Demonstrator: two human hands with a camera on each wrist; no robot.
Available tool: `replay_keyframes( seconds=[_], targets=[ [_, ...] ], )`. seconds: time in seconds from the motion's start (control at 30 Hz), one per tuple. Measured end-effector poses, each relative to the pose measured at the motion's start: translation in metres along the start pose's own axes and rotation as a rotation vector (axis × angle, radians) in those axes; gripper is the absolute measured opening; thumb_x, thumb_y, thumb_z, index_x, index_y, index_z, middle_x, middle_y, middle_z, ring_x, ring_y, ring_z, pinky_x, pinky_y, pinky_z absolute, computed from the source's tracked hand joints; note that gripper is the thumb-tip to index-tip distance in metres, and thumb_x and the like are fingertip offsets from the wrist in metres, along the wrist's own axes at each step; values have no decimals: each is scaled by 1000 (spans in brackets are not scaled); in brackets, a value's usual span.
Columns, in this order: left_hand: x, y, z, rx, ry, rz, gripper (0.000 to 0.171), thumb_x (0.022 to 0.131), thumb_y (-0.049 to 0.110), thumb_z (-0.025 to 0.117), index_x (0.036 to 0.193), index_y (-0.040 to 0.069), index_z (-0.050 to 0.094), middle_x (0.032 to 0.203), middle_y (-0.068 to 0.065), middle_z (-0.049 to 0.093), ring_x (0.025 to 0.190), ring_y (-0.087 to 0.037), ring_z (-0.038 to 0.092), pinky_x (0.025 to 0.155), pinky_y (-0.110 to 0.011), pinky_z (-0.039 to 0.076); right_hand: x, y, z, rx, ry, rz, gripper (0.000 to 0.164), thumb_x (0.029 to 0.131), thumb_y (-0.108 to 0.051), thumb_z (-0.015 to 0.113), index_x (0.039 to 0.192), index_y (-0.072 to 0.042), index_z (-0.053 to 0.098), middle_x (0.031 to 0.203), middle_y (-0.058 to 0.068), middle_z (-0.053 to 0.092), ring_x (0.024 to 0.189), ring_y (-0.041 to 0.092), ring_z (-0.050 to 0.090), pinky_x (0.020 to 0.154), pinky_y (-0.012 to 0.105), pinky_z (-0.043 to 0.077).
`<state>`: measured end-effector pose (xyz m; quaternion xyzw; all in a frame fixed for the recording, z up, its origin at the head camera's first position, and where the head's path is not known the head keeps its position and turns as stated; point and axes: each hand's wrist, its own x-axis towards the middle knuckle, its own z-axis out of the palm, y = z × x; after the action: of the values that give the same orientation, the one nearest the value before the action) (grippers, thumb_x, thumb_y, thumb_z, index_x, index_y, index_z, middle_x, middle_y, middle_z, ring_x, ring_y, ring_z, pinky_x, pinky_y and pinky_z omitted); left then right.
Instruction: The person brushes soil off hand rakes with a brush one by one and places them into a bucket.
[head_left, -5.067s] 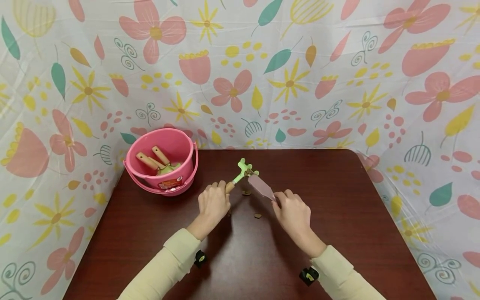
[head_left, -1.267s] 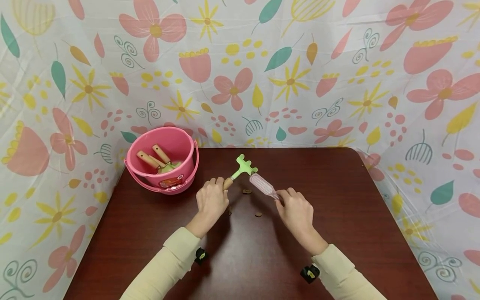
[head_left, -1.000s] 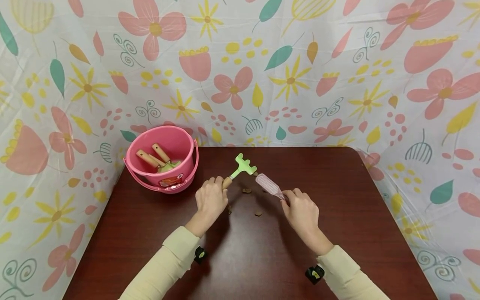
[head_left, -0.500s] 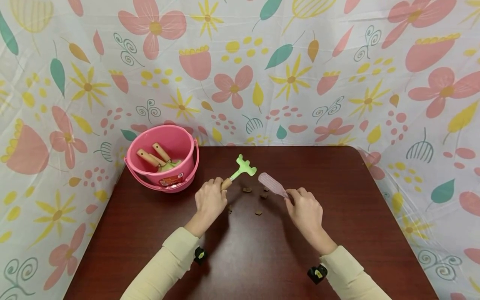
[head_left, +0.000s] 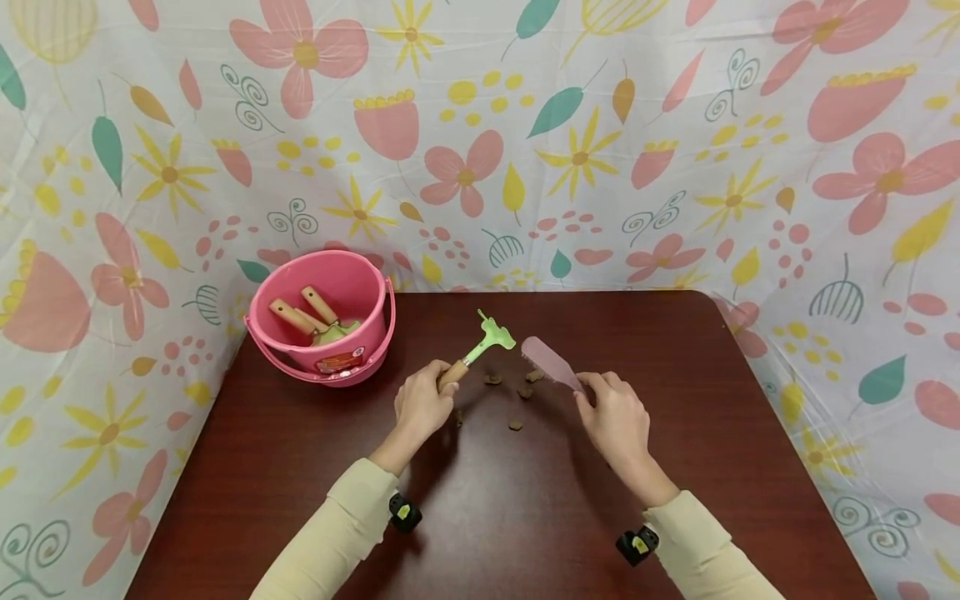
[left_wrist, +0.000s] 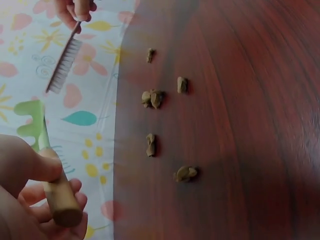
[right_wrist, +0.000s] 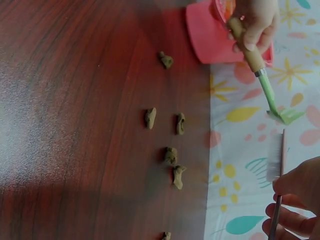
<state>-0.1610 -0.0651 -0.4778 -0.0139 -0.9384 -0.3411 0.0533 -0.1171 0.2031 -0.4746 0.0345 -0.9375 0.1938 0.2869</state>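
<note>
My left hand [head_left: 422, 398] grips the wooden handle of a small green toy rake [head_left: 495, 335], holding it above the table. A pink brush [head_left: 549, 363] is held by its handle in my right hand [head_left: 618, 421]; its head stands just right of the rake, with a small gap between. Pale bristles show on the brush [left_wrist: 65, 65] in the left wrist view, and the rake [right_wrist: 267, 92] shows its prongs from the side in the right wrist view. Several brown clay-like bits [left_wrist: 151, 145] lie scattered on the table below both tools.
A pink bucket [head_left: 322, 279] stands at the table's back left, its handle hanging down in front. Wooden-handled tools [head_left: 292, 317] with green ends lean inside it. The dark wooden table [head_left: 487, 517] ends at a flowered curtain [head_left: 465, 100].
Brush and rake, close together at first, have come apart as my right hand moved right. The brush and rake have turned. More brown bits now show on the table beneath them.
</note>
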Motion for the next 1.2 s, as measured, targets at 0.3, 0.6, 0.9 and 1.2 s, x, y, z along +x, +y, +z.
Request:
replay_keyframes(
  seconds=[0.3,0.6,0.9,1.2],
  targets=[
    [1,-8,8,-362,-123,-77,18,83,16,66,100,12,66,82,-2,67,68,-14,57,63,-28,43,4,1,0,25,46,4,23,73,-13,74,95,-12,70,80,7,63,64,28,57,48,46,45],
    [-2,-14,19,-837,-360,-245,27,91,8,54,117,0,56,104,-26,63,74,-14,62,69,-30,49,8,1,-1,35,44,6,23,75,-14,72,97,-13,70,83,7,63,66,27,58,51,45,46],
    [-11,-11,22,-1014,-490,-265,32,94,6,47,124,-6,47,102,-20,63,80,-16,60,74,-29,48,12,1,-3,73,37,-3,23,76,-16,72,98,-14,70,84,6,64,68,25,59,52,45,46],
    [-15,-15,31,-1150,-578,-280,37,95,9,46,127,-7,41,93,-2,63,79,-13,59,72,-27,46,18,-3,-2,108,-10,9,23,77,-17,72,100,-14,70,81,5,63,62,17,53,50,37,42]
  ],
)
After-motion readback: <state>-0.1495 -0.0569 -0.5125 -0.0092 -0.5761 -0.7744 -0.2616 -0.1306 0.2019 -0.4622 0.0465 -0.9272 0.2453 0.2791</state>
